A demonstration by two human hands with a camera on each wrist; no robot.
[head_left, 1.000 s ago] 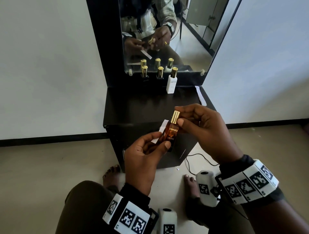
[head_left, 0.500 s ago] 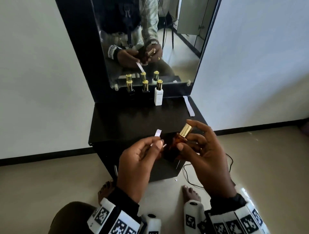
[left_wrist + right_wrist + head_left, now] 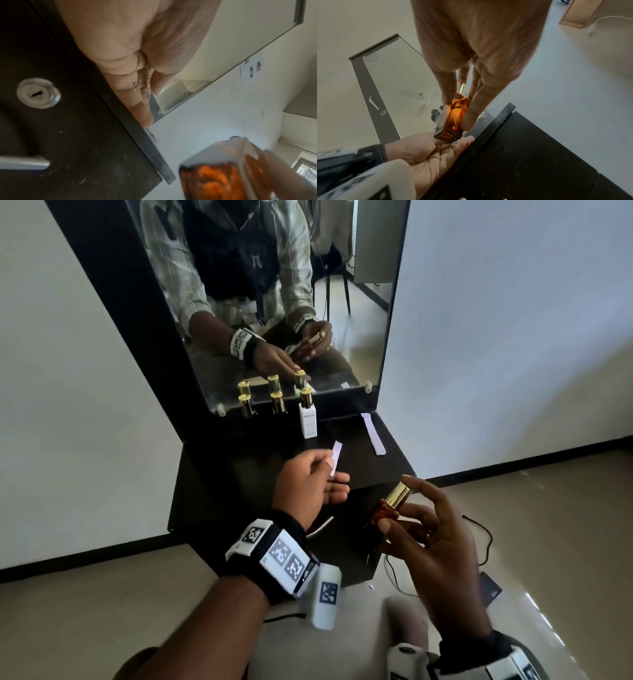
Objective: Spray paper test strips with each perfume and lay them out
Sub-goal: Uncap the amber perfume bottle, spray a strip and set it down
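Note:
My right hand (image 3: 416,517) grips an amber perfume bottle (image 3: 385,510) with a gold cap, tilted, in front of the black dresser's front edge; the same amber bottle (image 3: 453,116) shows between thumb and fingers in the right wrist view. My left hand (image 3: 313,479) pinches a white paper test strip (image 3: 336,455) over the dresser top (image 3: 233,474), to the left of the bottle and apart from it. Another white strip (image 3: 373,433) lies flat at the top's right rear. A white perfume bottle (image 3: 307,419) and two dark gold-capped bottles (image 3: 278,404) stand along the mirror.
The mirror (image 3: 274,302) rises behind the dresser and reflects me. A drawer handle (image 3: 320,527) and lock (image 3: 38,93) are on the dresser front. A black cable (image 3: 479,542) lies on the floor to the right, my feet below.
My left hand let go of the bottle and carried the strip up and away over the dresser top. The right hand keeps the bottle, now lower right and more tilted. The head view swung.

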